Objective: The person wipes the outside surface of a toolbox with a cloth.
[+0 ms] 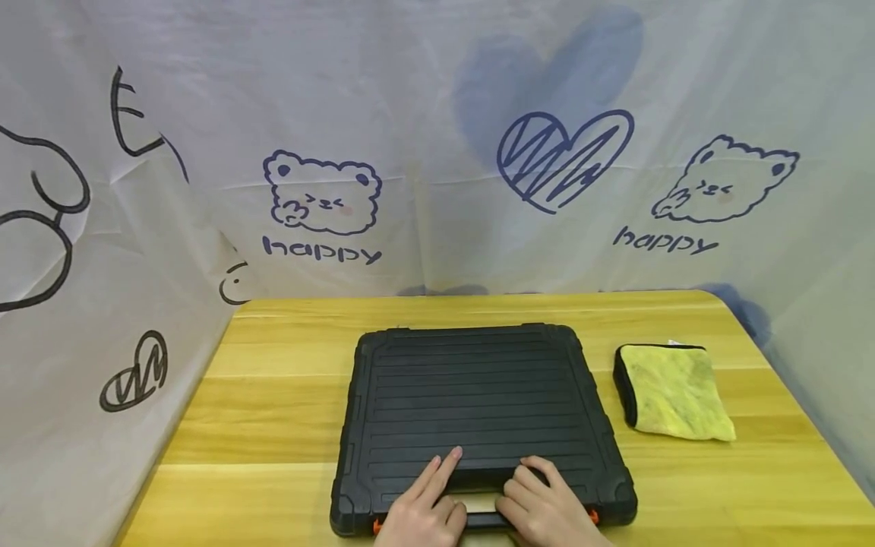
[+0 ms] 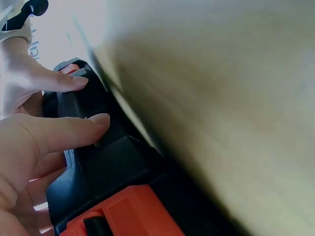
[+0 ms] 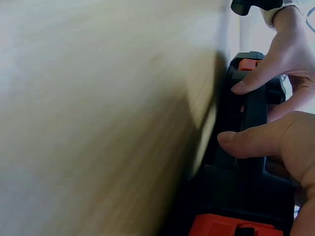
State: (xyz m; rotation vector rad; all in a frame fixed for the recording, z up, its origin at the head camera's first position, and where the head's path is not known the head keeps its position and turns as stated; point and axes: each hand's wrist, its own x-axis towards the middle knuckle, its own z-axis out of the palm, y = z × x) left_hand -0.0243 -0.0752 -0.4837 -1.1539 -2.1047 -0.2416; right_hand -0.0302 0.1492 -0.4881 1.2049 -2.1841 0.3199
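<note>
A black plastic carrying case (image 1: 472,395) with a ribbed lid lies flat on the table, its handle towards me. My left hand (image 1: 422,513) grips the left end of the handle, index and middle fingers stretched over the lid, the others curled at the handle opening. The right hand (image 1: 543,505) holds the handle's right end with bent fingers. Both thumbs press the front side, as the left wrist view shows at the left thumb (image 2: 74,132). Orange-red latches (image 3: 231,226) sit on the case's front, beside the hands. The case's contents are hidden.
To the right of the case lies a yellow cloth (image 1: 673,391) with a black edge. The wooden table (image 1: 260,425) ends at a white curtain (image 1: 437,220) printed with bears and hearts, which also hangs along both sides.
</note>
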